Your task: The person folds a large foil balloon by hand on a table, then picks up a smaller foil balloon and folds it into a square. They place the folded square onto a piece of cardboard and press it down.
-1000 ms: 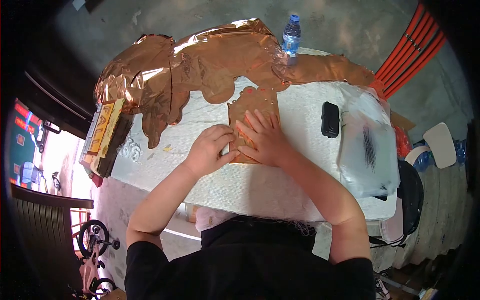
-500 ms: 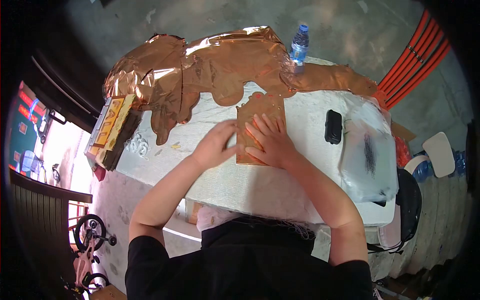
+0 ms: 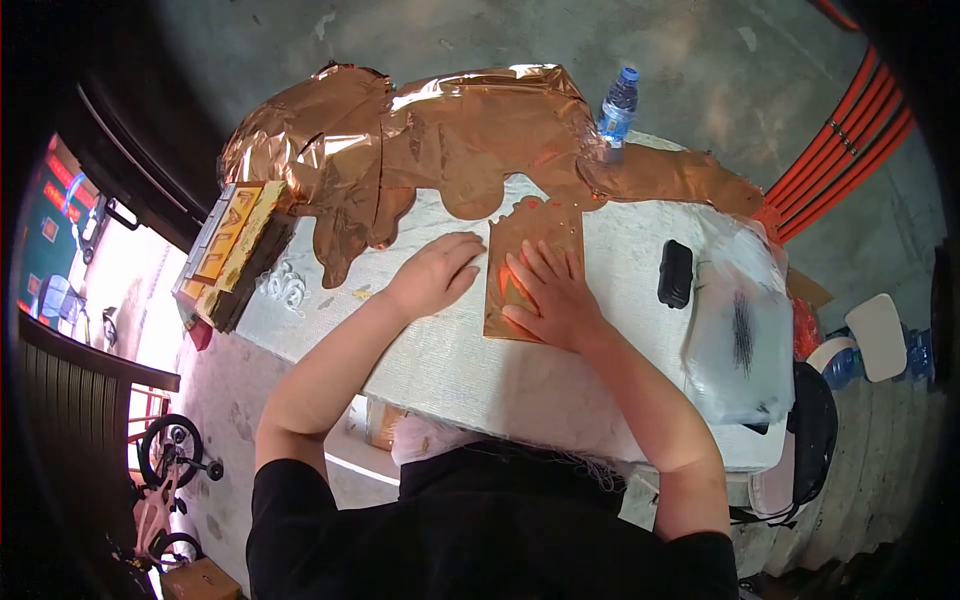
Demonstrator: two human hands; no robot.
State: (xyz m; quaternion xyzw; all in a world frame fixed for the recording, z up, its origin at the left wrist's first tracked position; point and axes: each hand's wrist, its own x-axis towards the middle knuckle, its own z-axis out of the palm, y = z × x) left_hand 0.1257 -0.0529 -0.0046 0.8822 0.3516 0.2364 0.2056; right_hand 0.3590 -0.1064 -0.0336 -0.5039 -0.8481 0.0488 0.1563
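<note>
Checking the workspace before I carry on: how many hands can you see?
2: the left hand over the white tabletop, just left of the copper-coloured sheet, and the right hand laid flat on that sheet. No other hand is in view.

Nothing can be read; the bottle label (image 3: 614, 124) is too small.

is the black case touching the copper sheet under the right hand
Apart: the head view shows white table surface between the black case and the copper sheet.
</note>
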